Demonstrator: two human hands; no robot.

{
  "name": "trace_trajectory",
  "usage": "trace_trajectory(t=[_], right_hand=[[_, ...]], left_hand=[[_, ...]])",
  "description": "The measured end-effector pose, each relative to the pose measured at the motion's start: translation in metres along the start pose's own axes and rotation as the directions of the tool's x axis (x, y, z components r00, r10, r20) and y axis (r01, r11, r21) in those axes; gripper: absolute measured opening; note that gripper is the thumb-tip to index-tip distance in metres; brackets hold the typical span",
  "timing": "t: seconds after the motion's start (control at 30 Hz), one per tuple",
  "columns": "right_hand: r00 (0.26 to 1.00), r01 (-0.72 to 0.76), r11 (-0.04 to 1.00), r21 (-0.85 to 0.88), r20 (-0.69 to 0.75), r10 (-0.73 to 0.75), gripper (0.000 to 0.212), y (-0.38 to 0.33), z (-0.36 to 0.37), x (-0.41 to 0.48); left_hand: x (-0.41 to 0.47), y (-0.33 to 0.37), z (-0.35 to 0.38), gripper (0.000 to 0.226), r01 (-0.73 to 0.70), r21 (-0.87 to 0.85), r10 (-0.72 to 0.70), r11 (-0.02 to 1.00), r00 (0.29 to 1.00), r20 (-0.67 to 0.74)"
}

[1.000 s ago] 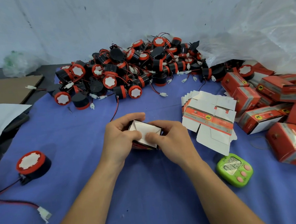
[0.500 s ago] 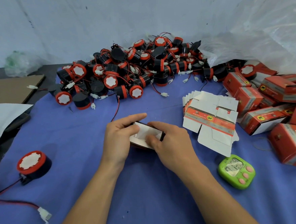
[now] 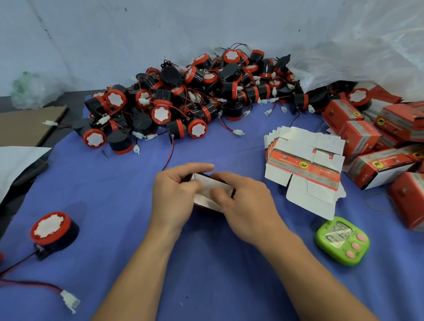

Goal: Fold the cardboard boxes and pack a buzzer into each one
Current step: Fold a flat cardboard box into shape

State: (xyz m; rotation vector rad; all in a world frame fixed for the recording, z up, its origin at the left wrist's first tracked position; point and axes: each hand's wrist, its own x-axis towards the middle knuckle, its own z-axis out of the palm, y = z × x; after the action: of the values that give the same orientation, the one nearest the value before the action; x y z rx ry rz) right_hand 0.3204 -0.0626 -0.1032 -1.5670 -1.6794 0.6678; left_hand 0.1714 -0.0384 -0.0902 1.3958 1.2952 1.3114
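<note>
A small cardboard box [image 3: 207, 185], white inside with a dark red outside, sits between both hands at the middle of the blue cloth. My left hand [image 3: 176, 200] grips its left side with the index finger laid along the far edge. My right hand [image 3: 244, 205] holds the right side, thumb pressing on a white flap. A big pile of red-and-black buzzers [image 3: 189, 99] with red wires lies behind. One loose buzzer [image 3: 51, 230] stands at the left. A fanned stack of flat boxes [image 3: 306, 163] lies to the right.
Folded red boxes [image 3: 393, 147] are heaped at the right edge under a clear plastic bag [image 3: 373, 48]. A green timer [image 3: 342, 240] lies right of my right forearm. A white connector [image 3: 70, 300] on a red wire lies front left. Brown cardboard [image 3: 15, 126] and a white sheet [image 3: 3, 170] lie far left.
The box has been tipped flatter between my hands. My right thumb has come further over the white flap, pressing it down. Both hands stay in the same spot.
</note>
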Motion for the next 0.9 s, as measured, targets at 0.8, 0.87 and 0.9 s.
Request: trace_trajectory(t=[0.8, 0.87, 0.9], right_hand=[[0.993, -0.023, 0.983, 0.184, 0.116, 0.001, 0.055, 0.004, -0.01, 0.004], [0.995, -0.012, 0.995, 0.102, 0.095, 0.002, 0.051, 0.004, -0.007, 0.004], [0.997, -0.014, 0.996, 0.087, 0.079, 0.008, 0.052, 0.004, -0.005, 0.004]], left_hand=[[-0.003, 0.007, 0.005, 0.036, -0.003, -0.258, -0.023, 0.966, 0.995, -0.095], [-0.004, 0.006, 0.005, 0.036, -0.002, -0.239, -0.019, 0.971, 0.996, -0.082], [-0.004, 0.006, 0.005, 0.036, -0.004, -0.225, -0.014, 0.974, 0.997, -0.076]])
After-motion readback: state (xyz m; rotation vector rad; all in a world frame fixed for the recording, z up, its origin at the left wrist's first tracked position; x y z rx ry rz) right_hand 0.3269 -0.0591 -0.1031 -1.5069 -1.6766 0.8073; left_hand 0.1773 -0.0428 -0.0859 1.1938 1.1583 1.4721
